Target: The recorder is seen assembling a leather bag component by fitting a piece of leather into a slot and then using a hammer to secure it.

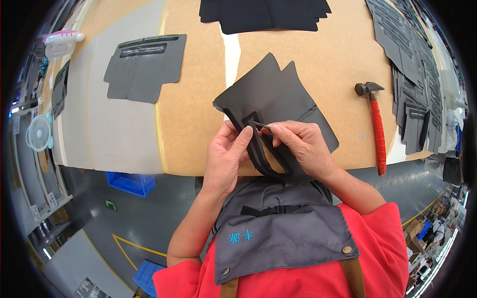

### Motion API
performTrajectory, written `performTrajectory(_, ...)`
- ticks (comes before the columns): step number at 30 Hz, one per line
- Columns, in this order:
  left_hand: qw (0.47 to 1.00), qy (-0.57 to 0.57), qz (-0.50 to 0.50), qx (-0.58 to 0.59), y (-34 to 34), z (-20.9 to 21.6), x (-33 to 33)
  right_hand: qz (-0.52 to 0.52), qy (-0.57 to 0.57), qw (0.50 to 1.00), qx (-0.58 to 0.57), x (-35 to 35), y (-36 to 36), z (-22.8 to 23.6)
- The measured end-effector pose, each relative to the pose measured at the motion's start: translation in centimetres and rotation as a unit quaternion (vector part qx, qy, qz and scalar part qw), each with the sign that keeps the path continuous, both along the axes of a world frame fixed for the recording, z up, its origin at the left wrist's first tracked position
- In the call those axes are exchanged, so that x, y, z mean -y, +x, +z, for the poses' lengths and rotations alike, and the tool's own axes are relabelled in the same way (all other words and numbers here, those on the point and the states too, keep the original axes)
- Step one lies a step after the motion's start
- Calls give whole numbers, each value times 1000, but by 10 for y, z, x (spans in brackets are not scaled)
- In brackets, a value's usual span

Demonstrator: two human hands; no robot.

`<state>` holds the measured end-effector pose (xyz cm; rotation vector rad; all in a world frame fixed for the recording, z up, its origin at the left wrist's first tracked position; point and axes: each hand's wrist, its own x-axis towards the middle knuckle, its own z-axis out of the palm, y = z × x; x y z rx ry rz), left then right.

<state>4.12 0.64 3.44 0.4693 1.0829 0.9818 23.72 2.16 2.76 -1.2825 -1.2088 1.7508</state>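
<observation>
Over worktop [318,49], L of hammer [378,126], L hand [222,160] pinches dk panel [268,92], R hand [309,149] grips thin tool [260,125] at blk trim [257,152]; likely edge-work step, next needs steady hold.

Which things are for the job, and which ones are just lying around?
For the job:
dark panel in the left grip
slim tool in the right grip
similar grey panel, probably

Lying around, it seems:
red-handled hammer, perhaps a work tool too
pale blue fan

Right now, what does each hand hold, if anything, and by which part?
Left hand: dark panel, by its left edge. Right hand: thin tool, by the part away from its tip.
</observation>
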Motion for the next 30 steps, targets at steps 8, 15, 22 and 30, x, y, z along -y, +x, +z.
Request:
performTrajectory(8, 995, -50, 18, 87, -15, 4, -7, -46, 126, 991, 19, -3, 2, -8)
performTrajectory(15, 997, -77, 12, -25, -37, 5, -5, 48, 167, 981, 89, -37, 6, -8)
performTrajectory(22, 984, -142, -10, 108, -46, 11, 9, 124, 218, 965, 80, -74, 9, -18)
performTrajectory(30, 965, -150, 24, 212, -31, 16, 10, 132, 180, 971, 86, -80, 10, -8)
